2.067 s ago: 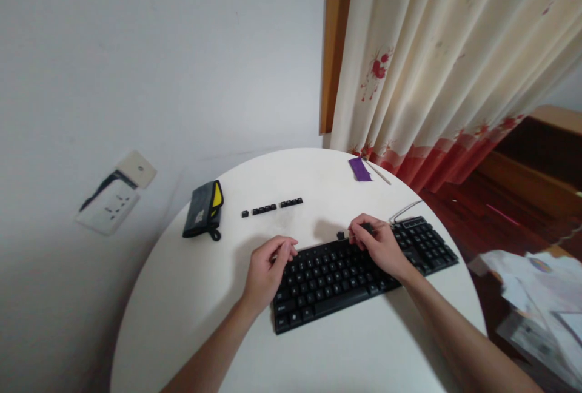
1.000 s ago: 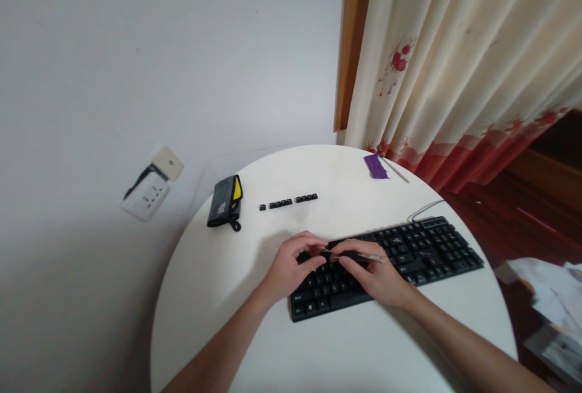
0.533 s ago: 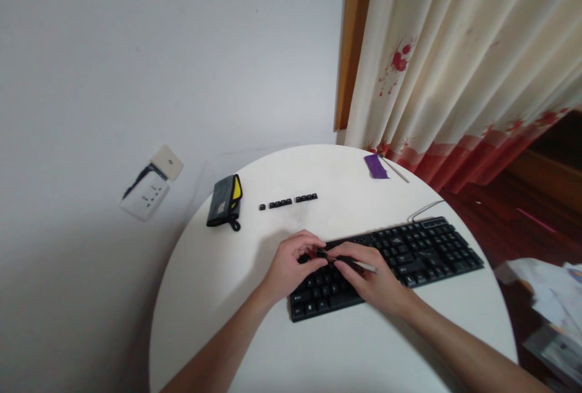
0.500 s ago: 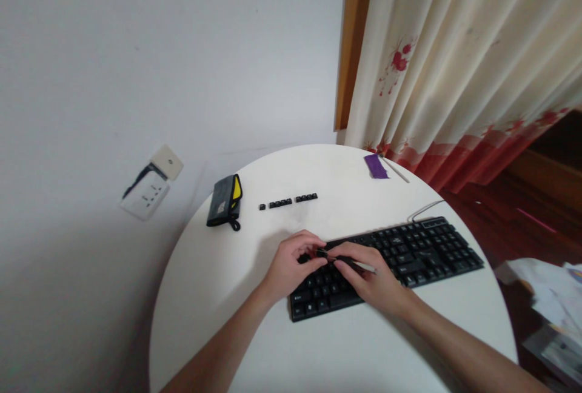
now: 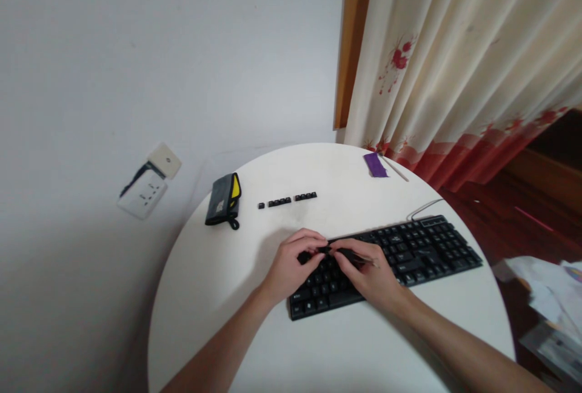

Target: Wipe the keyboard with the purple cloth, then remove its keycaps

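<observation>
On the left of the white table point(image 5: 327, 350), a dark pouch point(image 5: 220, 202) shows its yellow lining point(image 5: 235, 188), its inside mostly hidden. Earlier my left hand point(image 5: 291, 262) and right hand point(image 5: 370, 272) were well apart; now their fingertips nearly meet above the keyboard point(image 5: 439, 258), covering part of it. My right pinches a thin dark tool point(image 5: 349, 255), my left a small black piece point(image 5: 324, 250), perhaps a key. Loose keys point(image 5: 279, 202) lie lined up beyond, near the pouch; a purple cloth point(image 5: 375, 165) lies farther off.

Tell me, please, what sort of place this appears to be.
Probably a room in a home, judging by the floral curtain, the dark reddish floor and the round white table bearing a keyboard.
</observation>
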`<state>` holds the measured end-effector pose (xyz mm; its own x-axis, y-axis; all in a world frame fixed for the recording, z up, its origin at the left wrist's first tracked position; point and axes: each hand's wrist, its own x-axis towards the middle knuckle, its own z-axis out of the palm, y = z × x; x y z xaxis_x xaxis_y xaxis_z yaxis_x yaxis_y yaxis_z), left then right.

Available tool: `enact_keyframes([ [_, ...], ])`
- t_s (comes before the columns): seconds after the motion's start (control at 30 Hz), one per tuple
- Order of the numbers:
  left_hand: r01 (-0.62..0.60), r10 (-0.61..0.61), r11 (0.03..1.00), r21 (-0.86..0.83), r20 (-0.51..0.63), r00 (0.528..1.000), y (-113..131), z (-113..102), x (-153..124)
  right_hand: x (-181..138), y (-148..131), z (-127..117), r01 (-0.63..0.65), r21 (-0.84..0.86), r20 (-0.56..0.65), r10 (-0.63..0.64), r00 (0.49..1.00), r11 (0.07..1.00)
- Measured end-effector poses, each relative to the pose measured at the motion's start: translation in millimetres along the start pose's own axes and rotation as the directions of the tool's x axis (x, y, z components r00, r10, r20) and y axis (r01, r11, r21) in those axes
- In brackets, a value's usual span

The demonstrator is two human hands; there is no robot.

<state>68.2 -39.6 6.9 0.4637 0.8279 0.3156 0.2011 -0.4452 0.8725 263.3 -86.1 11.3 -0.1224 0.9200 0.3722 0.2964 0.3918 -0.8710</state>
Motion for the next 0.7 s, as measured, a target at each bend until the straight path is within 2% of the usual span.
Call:
enact_keyframes([
  [0.2, 0.021, -0.021, 1.000, -0.006, 0.005, 1.000, 1.7, -1.3, 1.9, 0.1, 1.6, 0.9, -0.005, 0.002, -0.007, 0.005, 1.000, 1.000],
  [0.47, -0.016, 0.015, 0.999, 0.038, 0.015, 1.000, 4.0, -4.6, 2.4, 1.2, -1.7, 0.4, -0.035, 0.045, -0.004, 0.035, 0.999, 0.998],
  [0.57, 0.019, -0.019, 0.999, -0.029, -0.014, 1.000, 2.6, -6.4, 3.4, 1.1, -1.2, -0.5, -0.042, 0.033, 0.002, 0.042, 0.999, 0.999],
  [0.7, 0.061, -0.074, 0.990, -0.125, -0.106, 0.992, -0.2, -10.3, 5.0, 0.7, 0.5, -2.2, -0.062, 0.020, -0.006, 0.062, 0.998, 0.998],
])
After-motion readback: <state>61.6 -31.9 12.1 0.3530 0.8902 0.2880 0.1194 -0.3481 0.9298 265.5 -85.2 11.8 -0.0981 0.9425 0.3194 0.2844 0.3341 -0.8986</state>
